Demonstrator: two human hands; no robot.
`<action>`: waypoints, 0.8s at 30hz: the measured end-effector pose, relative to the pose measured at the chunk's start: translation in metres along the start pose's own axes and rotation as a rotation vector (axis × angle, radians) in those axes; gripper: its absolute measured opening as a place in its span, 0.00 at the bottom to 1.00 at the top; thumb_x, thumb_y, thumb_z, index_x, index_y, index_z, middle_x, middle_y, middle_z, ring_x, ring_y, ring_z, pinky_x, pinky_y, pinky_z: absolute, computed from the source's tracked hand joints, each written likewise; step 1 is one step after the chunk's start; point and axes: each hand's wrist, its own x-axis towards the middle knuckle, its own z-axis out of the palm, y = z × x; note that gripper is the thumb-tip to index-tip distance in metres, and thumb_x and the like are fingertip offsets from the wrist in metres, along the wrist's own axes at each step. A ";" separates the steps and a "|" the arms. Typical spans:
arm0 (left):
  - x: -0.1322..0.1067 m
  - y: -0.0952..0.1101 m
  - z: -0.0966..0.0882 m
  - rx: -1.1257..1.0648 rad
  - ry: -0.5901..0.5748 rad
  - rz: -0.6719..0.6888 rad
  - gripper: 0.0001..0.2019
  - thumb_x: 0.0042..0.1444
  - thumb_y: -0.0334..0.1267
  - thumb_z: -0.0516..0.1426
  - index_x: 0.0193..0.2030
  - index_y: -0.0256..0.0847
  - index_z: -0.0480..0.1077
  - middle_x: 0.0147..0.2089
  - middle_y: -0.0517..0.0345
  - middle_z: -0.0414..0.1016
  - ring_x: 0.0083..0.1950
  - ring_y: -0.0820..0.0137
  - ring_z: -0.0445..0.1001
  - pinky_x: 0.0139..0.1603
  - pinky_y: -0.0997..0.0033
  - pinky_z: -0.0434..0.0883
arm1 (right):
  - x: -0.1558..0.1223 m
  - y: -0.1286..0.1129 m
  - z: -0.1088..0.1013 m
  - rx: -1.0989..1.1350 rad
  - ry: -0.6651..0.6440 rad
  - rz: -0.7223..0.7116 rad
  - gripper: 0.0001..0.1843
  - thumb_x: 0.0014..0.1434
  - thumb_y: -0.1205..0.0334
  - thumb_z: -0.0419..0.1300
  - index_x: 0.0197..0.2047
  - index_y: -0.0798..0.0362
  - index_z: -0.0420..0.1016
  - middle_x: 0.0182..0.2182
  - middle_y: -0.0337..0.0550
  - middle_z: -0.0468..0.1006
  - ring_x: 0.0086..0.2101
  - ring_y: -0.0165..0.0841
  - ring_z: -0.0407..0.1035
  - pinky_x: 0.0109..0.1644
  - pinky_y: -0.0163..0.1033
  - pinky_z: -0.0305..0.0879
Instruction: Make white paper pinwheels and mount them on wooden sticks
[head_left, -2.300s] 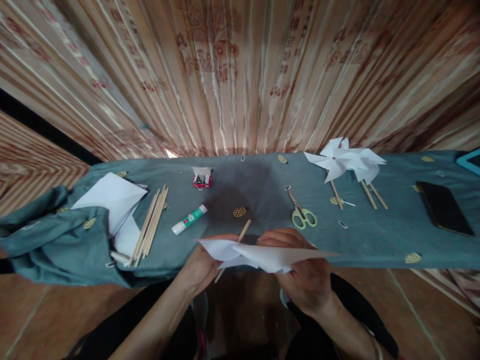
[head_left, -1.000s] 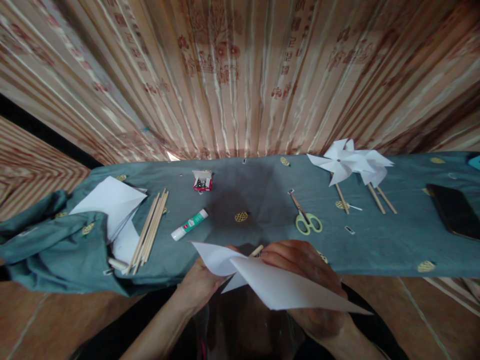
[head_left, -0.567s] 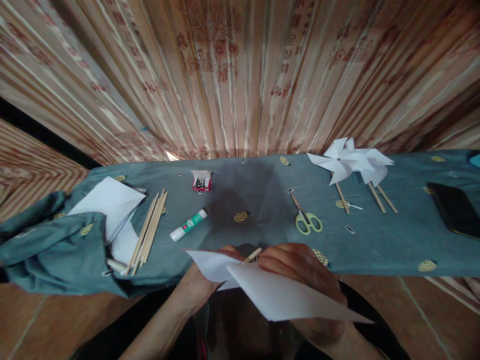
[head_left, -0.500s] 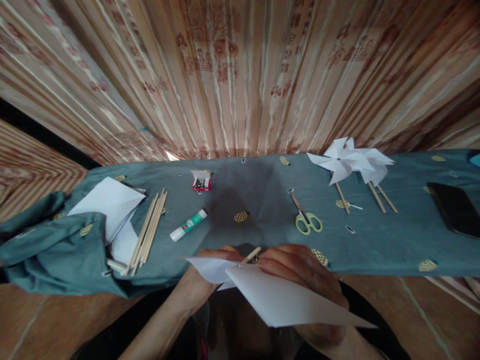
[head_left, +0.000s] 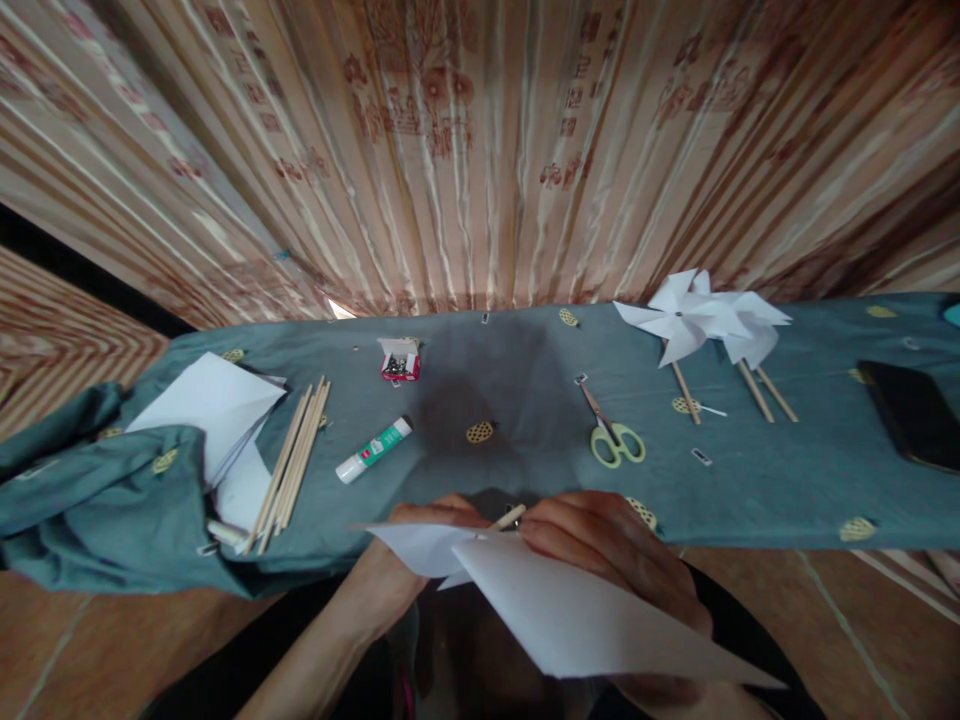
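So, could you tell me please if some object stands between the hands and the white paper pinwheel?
Nothing visible stands in the way. The left hand holds the white paper pinwheel; the right hand is against it, near the tip of the wooden stick, its exact grip hidden by paper. The scissors lie beyond the hands.

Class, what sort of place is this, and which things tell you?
Probably a room in a home, set up for papercraft: a patterned curtain hangs behind the cloth-covered table, where paper pinwheels and a glue stick lie.
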 end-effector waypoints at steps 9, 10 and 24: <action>0.001 0.001 0.002 -0.028 -0.001 0.028 0.11 0.49 0.46 0.64 0.28 0.39 0.80 0.30 0.56 0.71 0.28 0.74 0.65 0.27 0.76 0.61 | -0.001 0.001 0.001 0.019 0.021 -0.008 0.10 0.62 0.68 0.54 0.46 0.54 0.73 0.36 0.43 0.82 0.39 0.33 0.75 0.44 0.38 0.70; 0.001 0.000 0.002 -0.023 -0.008 0.028 0.11 0.50 0.45 0.64 0.28 0.39 0.80 0.30 0.56 0.71 0.28 0.74 0.66 0.28 0.76 0.61 | -0.001 0.002 0.001 0.019 0.023 -0.012 0.10 0.62 0.68 0.54 0.46 0.54 0.73 0.36 0.43 0.82 0.39 0.33 0.75 0.44 0.38 0.70; 0.000 0.003 0.002 -0.017 -0.016 0.014 0.10 0.50 0.44 0.64 0.28 0.40 0.81 0.29 0.58 0.71 0.28 0.75 0.65 0.28 0.77 0.61 | 0.002 0.002 0.002 0.027 0.010 -0.001 0.10 0.58 0.71 0.58 0.43 0.54 0.74 0.34 0.41 0.82 0.37 0.32 0.75 0.44 0.36 0.71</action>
